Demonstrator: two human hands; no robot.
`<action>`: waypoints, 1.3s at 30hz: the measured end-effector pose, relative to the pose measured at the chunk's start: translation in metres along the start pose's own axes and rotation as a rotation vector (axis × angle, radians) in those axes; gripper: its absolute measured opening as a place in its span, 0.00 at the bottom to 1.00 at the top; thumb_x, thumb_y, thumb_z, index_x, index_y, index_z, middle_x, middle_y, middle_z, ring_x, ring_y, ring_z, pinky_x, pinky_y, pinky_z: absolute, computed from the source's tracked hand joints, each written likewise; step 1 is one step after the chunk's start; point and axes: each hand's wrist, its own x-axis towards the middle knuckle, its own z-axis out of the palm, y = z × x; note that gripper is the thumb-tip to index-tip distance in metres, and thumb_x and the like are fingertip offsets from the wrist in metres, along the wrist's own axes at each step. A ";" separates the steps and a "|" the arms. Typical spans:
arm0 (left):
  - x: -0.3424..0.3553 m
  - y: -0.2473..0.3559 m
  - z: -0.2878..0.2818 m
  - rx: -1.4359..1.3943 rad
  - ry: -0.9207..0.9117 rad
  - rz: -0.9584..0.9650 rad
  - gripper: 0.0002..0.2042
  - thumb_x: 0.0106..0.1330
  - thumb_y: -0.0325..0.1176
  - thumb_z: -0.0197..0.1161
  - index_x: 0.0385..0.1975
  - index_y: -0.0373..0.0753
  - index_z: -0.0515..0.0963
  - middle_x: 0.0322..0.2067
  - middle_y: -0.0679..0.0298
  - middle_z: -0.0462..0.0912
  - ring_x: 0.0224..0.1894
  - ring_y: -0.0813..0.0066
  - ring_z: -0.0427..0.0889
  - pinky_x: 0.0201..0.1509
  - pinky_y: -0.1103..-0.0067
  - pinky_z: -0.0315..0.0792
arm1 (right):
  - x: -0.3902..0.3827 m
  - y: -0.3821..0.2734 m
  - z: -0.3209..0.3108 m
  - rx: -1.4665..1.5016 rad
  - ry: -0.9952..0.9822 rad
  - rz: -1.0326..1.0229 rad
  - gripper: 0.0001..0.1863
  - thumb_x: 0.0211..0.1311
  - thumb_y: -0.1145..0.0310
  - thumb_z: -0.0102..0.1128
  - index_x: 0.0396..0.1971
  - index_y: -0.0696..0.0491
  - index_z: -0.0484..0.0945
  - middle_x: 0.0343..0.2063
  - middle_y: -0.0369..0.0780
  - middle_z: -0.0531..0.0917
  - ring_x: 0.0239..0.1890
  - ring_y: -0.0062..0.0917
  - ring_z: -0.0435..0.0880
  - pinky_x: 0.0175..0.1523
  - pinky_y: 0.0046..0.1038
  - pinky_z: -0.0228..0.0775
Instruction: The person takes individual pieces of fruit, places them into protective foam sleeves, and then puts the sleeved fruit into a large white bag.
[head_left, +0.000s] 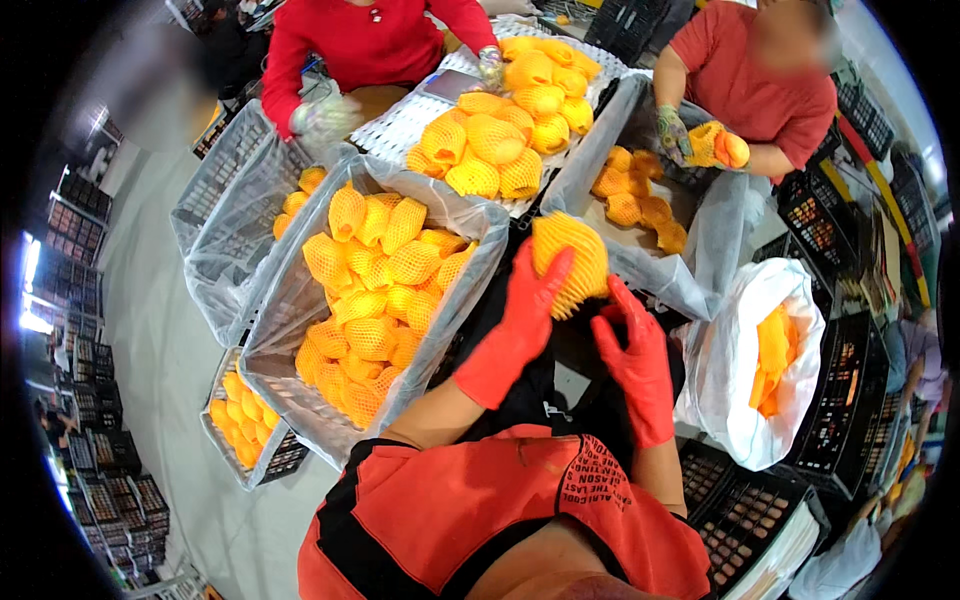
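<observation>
In front of my body, my left hand in a red rubber glove grips a yellow foam fruit net. Its thumb lies on the near side and the other fingers are mostly behind. The net looks rounded and full, though what is inside is hidden. My right hand, gloved the same, is just right of the net with fingers apart and slightly bent. One fingertip is close to the net's lower edge; whether it touches I cannot tell. On my left, a plastic-lined crate holds several net-wrapped fruits.
Net-wrapped fruits are heaped on a white padded surface ahead. A lined crate stands ahead right, a white bag of yellow nets nearer. Two co-workers face me; one holds a partly netted fruit.
</observation>
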 end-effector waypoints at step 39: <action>0.320 0.095 -0.311 1.913 0.442 0.690 0.28 0.73 0.53 0.49 0.50 0.30 0.78 0.46 0.42 0.82 0.48 0.46 0.81 0.51 0.61 0.75 | 0.130 0.144 -0.104 -0.005 0.241 0.230 0.20 0.64 0.58 0.59 0.49 0.55 0.80 0.39 0.45 0.86 0.41 0.30 0.85 0.47 0.31 0.75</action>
